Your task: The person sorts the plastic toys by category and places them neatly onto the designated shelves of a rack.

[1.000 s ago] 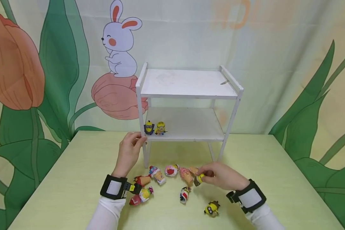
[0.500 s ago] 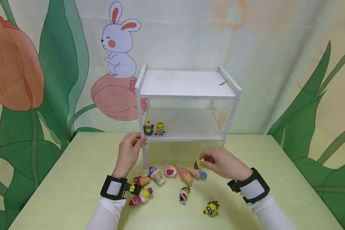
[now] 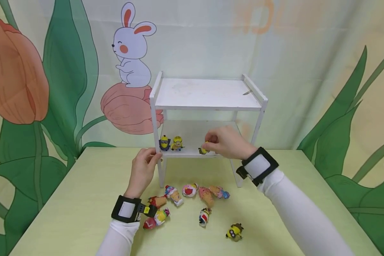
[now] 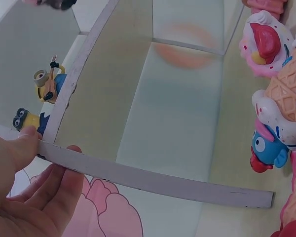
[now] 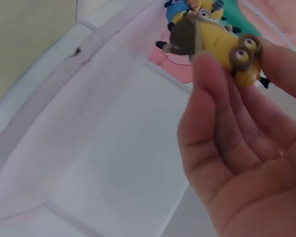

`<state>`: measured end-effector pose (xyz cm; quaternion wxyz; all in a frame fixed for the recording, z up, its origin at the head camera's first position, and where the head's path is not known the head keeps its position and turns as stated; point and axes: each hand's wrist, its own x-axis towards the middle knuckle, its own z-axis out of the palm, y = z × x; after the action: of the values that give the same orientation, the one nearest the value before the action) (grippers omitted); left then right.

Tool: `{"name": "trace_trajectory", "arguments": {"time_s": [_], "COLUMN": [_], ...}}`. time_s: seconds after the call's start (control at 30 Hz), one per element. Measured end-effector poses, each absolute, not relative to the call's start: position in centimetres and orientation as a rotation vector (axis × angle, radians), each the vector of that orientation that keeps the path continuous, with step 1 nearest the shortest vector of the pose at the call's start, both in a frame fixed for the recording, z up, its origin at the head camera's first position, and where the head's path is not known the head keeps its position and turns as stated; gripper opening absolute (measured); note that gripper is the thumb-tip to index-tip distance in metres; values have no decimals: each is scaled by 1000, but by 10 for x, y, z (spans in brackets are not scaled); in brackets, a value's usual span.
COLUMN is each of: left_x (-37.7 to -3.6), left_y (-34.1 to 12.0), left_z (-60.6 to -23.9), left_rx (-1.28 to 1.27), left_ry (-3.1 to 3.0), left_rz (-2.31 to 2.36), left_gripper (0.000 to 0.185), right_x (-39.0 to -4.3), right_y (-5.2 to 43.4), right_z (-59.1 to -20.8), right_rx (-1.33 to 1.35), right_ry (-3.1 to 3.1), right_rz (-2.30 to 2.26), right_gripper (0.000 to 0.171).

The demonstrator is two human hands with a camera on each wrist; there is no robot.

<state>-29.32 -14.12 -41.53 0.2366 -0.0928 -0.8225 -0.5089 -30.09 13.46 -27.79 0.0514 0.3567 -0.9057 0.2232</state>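
My right hand (image 3: 222,143) pinches a small yellow minion figure (image 3: 204,149) (image 5: 222,44) at the front edge of the lower shelf of a white two-tier rack (image 3: 208,106). Two minion figures (image 3: 171,142) (image 4: 42,103) stand at the left end of that lower shelf. My left hand (image 3: 145,167) (image 4: 24,192) grips the rack's front left post (image 4: 138,177), thumb and fingers around it. On the table in front of the rack lie several ice-cream cone toys (image 3: 192,193) and one more minion (image 3: 234,232).
The pale green table (image 3: 67,199) stands against a printed backdrop of a rabbit and leaves. The rack's top shelf (image 3: 204,92) holds nothing. Loose toys lie between my forearms; another toy (image 3: 156,217) lies by my left wristband.
My right hand lifted the minion figure from among the toys on the table and carried it up and back to the lower shelf. My left hand kept its hold on the post.
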Motion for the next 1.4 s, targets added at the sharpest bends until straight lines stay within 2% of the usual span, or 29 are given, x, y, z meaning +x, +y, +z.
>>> {"name": "trace_trajectory", "arguments": {"time_s": [0.33,0.8,1.4], "left_x": [-293,-293,-294], "left_y": [-140,-142,-142], "left_z": [-414,-413,-415], "left_rx": [-271,-269,-257], "left_ry": [-2237,-2238,-2249], "left_rz": [-1407,-1427,-1413], "left_gripper": [22,21,22], "right_x": [-329,-341,-344], "right_y": [105,80,74], "right_z": [-271,-277,-286], "right_rx": [822,840,795], "right_ry": [-2932,-3006,-3003], "right_rz": [728,597,600], "right_gripper": [25,28,31]}}
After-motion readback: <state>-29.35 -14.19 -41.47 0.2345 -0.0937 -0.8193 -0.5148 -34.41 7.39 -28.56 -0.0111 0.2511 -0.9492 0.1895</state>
